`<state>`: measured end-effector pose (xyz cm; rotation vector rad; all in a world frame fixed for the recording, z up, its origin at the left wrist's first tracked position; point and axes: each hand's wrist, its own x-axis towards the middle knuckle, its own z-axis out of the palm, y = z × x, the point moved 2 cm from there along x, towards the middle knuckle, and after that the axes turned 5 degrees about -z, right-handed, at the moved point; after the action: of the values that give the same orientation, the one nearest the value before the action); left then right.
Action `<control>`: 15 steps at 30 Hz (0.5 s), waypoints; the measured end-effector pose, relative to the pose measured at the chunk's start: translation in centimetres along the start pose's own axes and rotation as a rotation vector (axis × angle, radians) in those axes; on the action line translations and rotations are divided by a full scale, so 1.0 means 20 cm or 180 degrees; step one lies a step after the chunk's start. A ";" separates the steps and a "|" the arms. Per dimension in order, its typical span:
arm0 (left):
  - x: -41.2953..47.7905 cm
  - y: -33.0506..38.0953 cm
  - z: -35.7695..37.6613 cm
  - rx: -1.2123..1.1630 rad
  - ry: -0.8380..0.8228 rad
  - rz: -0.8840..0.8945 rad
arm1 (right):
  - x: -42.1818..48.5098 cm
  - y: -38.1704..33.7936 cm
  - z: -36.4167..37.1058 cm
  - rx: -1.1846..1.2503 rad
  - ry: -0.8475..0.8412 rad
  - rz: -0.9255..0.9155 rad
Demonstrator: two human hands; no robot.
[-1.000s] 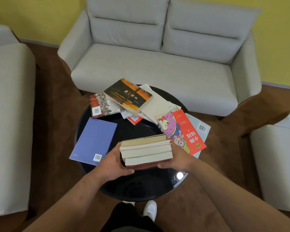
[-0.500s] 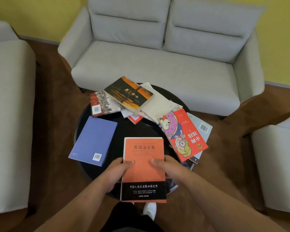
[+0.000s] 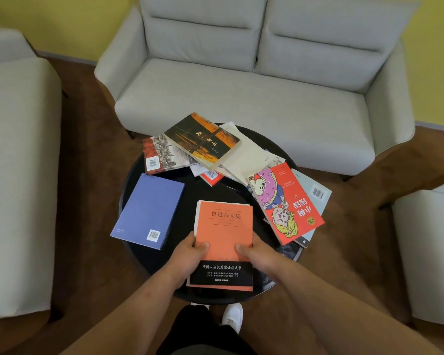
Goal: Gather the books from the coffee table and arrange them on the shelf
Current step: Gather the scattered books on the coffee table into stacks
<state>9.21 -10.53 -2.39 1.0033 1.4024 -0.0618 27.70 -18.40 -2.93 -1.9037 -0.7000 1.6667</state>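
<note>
Clearly early: at lower centre of the head view, the left hand (image 3: 190, 248) and right hand (image 3: 254, 252) clasp an orange stack (image 3: 223, 234) by its sides, thumbs on top. The blue book (image 3: 149, 208) at left, the pile (image 3: 203, 142) above and the red book (image 3: 287, 203) at right lie uncollected on the table (image 3: 190, 190); no shelf shows.

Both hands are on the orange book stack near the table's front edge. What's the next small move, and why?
Probably free the left hand and draw the blue book onto the orange book: it lies flat, alone and nearest that hand, while the right hand steadies the stack.
</note>
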 end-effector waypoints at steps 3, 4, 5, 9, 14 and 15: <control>0.00 0.01 0.00 0.0008 -0.0049 -0.0035 | 0.04 0.02 0.02 -0.0068 0.0103 -0.0025; 0.00 0.01 0.00 0.0032 -0.0051 -0.0045 | 0.05 0.03 0.02 -0.0119 0.0099 -0.0010; 0.00 0.01 -0.01 0.0069 -0.0068 -0.0043 | 0.06 0.03 0.02 -0.0188 0.0108 0.0026; -0.02 0.03 -0.09 0.0323 0.0145 0.0227 | 0.04 -0.04 0.02 -0.1555 0.0992 -0.0421; 0.07 0.01 -0.50 0.0832 0.1859 0.0551 | -0.01 -0.20 0.18 -0.3804 0.0196 -0.1825; 0.12 -0.01 -0.60 0.1025 0.2080 0.0440 | 0.01 -0.19 0.19 -0.3825 0.0070 -0.1665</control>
<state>0.27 -2.13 -2.55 1.4682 1.9481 0.1626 23.70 -15.30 -0.93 -2.0666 -2.3024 0.8798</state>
